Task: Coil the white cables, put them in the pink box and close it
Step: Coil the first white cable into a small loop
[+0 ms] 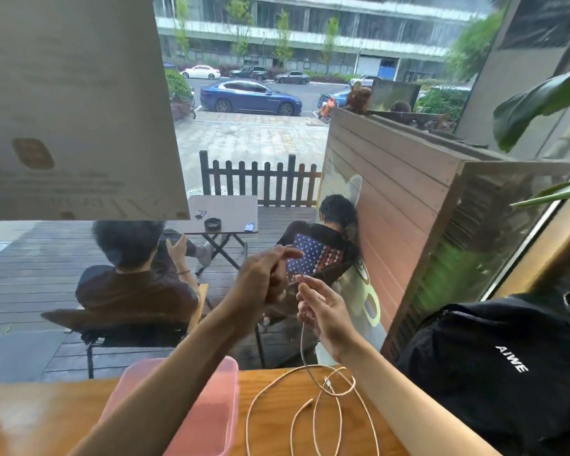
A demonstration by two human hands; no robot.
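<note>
Above the table (pixel 79 409), the right hand (pixel 326 311) pinches a limp, light cable (pixel 310 376) near its end, best gripped there; the left hand (pixel 260 278) looks loosely curled.

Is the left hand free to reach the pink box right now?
Probably yes. The pink box lies directly under the left forearm, nothing between them, but the left hand is raised working the white cable with the right hand.

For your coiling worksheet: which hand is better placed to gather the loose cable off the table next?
Right hand: it pinches the white cable that hangs to the loops below it. The left hand is raised beside it.
</note>
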